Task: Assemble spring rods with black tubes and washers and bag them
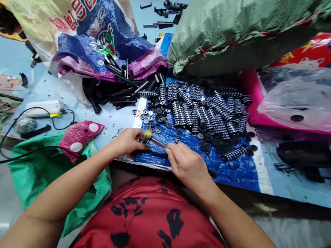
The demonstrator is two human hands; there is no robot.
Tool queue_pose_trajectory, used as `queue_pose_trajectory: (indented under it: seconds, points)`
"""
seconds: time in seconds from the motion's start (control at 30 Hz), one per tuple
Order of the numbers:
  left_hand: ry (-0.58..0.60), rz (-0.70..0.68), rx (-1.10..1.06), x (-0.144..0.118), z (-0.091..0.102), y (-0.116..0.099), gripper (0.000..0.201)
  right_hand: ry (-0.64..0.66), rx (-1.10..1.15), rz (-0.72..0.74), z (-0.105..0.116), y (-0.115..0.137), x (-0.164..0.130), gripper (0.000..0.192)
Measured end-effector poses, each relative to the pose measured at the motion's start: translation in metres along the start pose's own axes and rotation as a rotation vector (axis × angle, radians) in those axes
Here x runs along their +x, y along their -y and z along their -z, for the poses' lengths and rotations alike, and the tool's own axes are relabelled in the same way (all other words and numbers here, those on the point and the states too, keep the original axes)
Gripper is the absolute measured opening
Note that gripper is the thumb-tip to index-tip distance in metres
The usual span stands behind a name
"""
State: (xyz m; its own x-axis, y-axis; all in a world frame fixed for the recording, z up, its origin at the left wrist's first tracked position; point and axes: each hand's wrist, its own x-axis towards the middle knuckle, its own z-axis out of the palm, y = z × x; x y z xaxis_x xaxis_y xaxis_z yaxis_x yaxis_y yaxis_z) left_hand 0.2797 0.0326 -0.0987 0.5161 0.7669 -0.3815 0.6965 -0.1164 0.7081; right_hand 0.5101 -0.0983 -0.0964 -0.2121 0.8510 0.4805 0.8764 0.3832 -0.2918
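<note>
Green bag (44, 173): seen at the left table edge.
Left hand (128, 141): closed on the round end of a thin rod (154, 140).
Right hand (186, 164): closed on the rod's other end.
Black rings (212, 113): stacked in rows on the blue sheet (238, 169), behind the hands.

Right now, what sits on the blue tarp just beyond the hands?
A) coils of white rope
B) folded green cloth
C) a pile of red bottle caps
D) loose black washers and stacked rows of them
D: beyond the left hand and right hand, the blue tarp carries loose black washers and stacked rows of them.
</note>
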Motion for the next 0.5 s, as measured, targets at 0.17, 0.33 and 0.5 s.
queue_pose_trajectory:
  seconds: [0.17, 0.33, 0.5]
  points:
    - [0.076, 0.033, 0.036, 0.009, 0.007, -0.006, 0.05, -0.117, 0.227, 0.226, 0.001, 0.016, -0.003, 0.02]
    - [0.018, 0.011, 0.209, 0.006, 0.005, -0.017, 0.038, 0.096, 0.129, 0.217, -0.007, 0.017, -0.011, 0.016]
    - [0.048, -0.147, 0.42, -0.074, 0.048, -0.006, 0.021, -0.097, 0.141, 0.144, 0.003, -0.023, -0.03, 0.021]
